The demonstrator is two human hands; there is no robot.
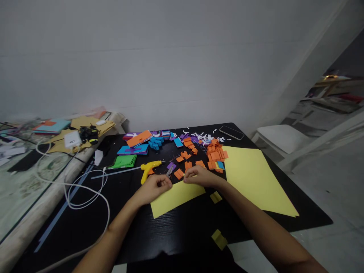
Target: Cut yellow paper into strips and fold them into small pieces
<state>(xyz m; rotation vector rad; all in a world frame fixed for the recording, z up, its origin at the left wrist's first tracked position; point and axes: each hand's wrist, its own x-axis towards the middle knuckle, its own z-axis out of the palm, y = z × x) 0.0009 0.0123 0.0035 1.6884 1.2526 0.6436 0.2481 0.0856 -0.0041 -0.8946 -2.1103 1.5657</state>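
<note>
The fingers of the left hand (153,187) and the right hand (201,176) are closed on the far edge of a rectangular strip of yellow paper (175,198), the right fingers farther along it; a small yellow bit shows by the right fingers, perhaps a separate piece. The strip lies slanted across the black bench (167,235). Just beyond the hands are metal scissors (170,170) and, to the left, a yellow glue gun (149,166). Small folded orange paper pieces (215,152) lie past the right hand, with white paper scraps (201,137) behind them. Large yellow sheets (256,178) lie to the right, a dark-screened phone (231,132) beyond them. Green folded paper (124,161) sits left of the glue gun, near a looping white cable (107,206).
</note>
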